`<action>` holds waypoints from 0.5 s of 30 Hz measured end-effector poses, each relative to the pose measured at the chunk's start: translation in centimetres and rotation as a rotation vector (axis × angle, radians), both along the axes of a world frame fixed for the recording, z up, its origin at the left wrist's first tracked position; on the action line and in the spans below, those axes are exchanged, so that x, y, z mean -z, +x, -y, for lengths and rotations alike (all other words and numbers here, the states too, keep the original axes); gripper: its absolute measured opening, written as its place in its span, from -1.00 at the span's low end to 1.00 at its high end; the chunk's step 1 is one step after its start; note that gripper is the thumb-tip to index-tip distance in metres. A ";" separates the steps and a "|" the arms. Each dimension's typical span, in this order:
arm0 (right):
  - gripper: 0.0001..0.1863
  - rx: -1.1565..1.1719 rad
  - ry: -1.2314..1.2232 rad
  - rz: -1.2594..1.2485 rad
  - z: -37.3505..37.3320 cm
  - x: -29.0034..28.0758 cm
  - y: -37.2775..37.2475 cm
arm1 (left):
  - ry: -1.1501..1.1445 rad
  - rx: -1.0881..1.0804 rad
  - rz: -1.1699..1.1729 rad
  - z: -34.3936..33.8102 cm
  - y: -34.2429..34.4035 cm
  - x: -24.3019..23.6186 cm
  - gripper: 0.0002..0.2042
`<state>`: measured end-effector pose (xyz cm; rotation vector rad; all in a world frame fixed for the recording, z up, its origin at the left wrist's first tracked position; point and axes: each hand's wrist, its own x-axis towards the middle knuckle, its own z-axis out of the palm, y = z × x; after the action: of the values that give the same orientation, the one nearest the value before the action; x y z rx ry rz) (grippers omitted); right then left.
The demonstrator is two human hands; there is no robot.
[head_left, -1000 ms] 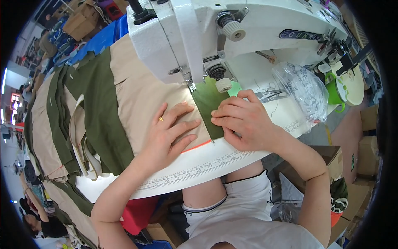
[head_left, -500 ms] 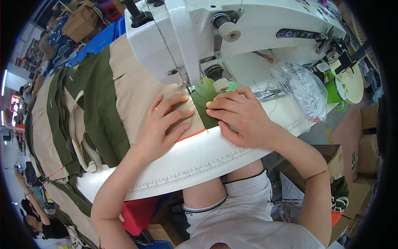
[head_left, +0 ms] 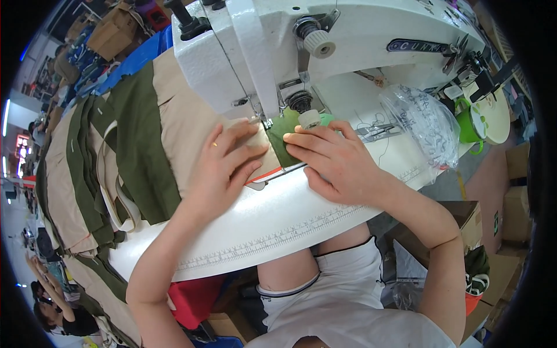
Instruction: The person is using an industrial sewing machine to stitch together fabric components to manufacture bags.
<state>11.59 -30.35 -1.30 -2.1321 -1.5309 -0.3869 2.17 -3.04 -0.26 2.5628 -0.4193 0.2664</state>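
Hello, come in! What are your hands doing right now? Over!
Both hands flat: left hand on beige cloth, right hand on green piece. Sewing machine just ahead. Nothing between them.

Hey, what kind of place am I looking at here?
Most likely a garment sewing workshop. A white industrial sewing machine stands on the table, both hands press a green fabric piece flat by its needle, and cut olive and beige panels lie stacked to the left, with other workstations behind.

Garment workshop: sewing machine (head_left: 325,52), stacked fabric (head_left: 98,168)
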 end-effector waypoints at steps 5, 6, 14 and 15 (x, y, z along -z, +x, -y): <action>-0.56 -0.046 -0.062 -0.026 0.5 0.1 -0.1 | -0.098 0.050 -0.051 -0.2 -0.6 0.5 -0.71; -0.57 -0.037 -0.047 -0.020 0.5 0.1 -0.2 | -0.120 0.043 -0.064 -0.2 -0.6 0.5 -0.71; -0.57 -0.003 -0.037 -0.048 0.3 0.1 -0.1 | -0.086 0.066 -0.027 -1.2 0.7 0.6 -0.70; -0.57 -0.004 -0.040 -0.060 0.3 0.1 -0.1 | -0.083 0.076 -0.030 -1.4 0.9 0.5 -0.71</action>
<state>11.49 -30.63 -1.37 -2.1510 -1.5211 -0.2909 3.03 -1.68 -0.81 2.4608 -0.4835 0.2127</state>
